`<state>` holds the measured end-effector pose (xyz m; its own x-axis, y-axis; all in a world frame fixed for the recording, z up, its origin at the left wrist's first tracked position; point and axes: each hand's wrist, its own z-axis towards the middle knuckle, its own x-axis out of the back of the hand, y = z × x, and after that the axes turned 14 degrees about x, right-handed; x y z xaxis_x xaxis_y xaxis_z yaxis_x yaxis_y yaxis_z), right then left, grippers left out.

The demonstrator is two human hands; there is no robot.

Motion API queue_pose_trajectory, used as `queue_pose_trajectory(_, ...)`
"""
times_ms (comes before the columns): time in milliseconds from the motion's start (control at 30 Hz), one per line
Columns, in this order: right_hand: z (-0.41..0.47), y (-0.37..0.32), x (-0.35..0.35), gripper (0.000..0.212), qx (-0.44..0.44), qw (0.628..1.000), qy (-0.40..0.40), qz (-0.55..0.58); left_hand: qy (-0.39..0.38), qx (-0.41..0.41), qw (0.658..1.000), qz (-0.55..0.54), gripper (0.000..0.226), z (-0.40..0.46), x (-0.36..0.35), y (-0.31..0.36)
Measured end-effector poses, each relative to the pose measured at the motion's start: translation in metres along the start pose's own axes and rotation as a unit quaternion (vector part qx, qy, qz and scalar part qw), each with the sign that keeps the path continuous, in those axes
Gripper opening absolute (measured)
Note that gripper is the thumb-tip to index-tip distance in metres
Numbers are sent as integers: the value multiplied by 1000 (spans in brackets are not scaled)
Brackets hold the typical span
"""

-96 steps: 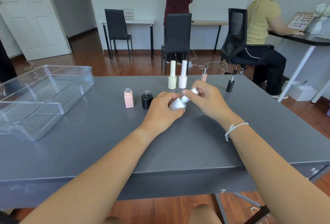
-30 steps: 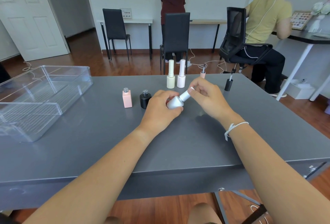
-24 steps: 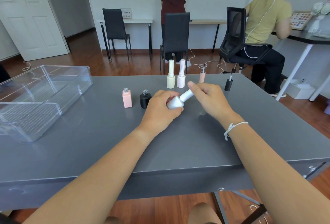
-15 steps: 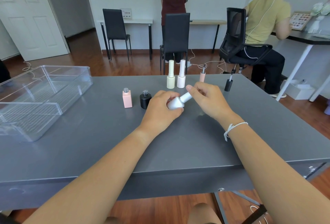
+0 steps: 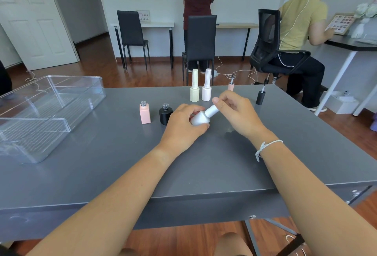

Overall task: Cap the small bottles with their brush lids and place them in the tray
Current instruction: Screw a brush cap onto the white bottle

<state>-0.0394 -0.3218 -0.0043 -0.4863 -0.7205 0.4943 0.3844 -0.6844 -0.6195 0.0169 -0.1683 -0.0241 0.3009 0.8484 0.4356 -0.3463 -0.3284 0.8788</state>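
My left hand (image 5: 183, 127) grips a white bottle (image 5: 201, 120) tilted over the grey table (image 5: 122, 164). My right hand (image 5: 238, 113) pinches its white brush lid (image 5: 212, 110), which sits on the bottle's neck. An uncapped pink bottle (image 5: 145, 113) and an uncapped black bottle (image 5: 165, 114) stand left of my hands. A capped cream bottle (image 5: 194, 86) and a capped pale pink bottle (image 5: 206, 85) stand behind them. A pink brush lid (image 5: 231, 85) and a black brush lid (image 5: 261, 96) stand brush-up at the back right. The clear tray (image 5: 67, 100) is at the far left.
Black chairs (image 5: 201, 39) stand beyond the table's far edge. One person stands at a back desk, and another sits at a desk on the right. A white box (image 5: 342, 103) lies on the wooden floor to the right.
My right fingers have shifted around the white lid while the left hand keeps hold of the bottle. The bottle has stayed in about the same spot.
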Motion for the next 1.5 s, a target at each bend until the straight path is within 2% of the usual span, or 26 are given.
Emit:
queue_pose_trajectory(67,0,0,1,19,12,1000,-16,4,1,1,1000,0,32,0,0,0)
queue_pose_trajectory(133,0,0,0,16,15,1000,-20,-7,3,0,1000,-1,32,0,0,0)
queue_pose_trajectory(267,1,1,-2,38,4,999,-14,-31,-3,-1,1000,-1,34,-1,0,0)
queue_pose_trajectory(333,1,1,-2,42,3,1000,-14,-27,-5,-1,1000,-4,33,-1,1,0)
queue_pose_trajectory(533,-1,-1,0,13,24,999,-30,11,2,0,1000,-8,31,0,0,0)
queue_pose_trajectory(767,1,1,-2,44,7,1000,-8,-24,0,-6,1000,-1,32,-1,0,0)
queue_pose_trajectory(1000,-1,-2,0,17,19,999,-30,12,3,5,1000,-9,32,0,1,0)
queue_pose_trajectory(1267,1,1,-2,41,3,999,-10,-31,0,2,1000,1,32,-1,0,1)
queue_pose_trajectory(1500,1,3,-2,26,14,1000,-25,-9,3,13,1000,-4,32,-2,1,2)
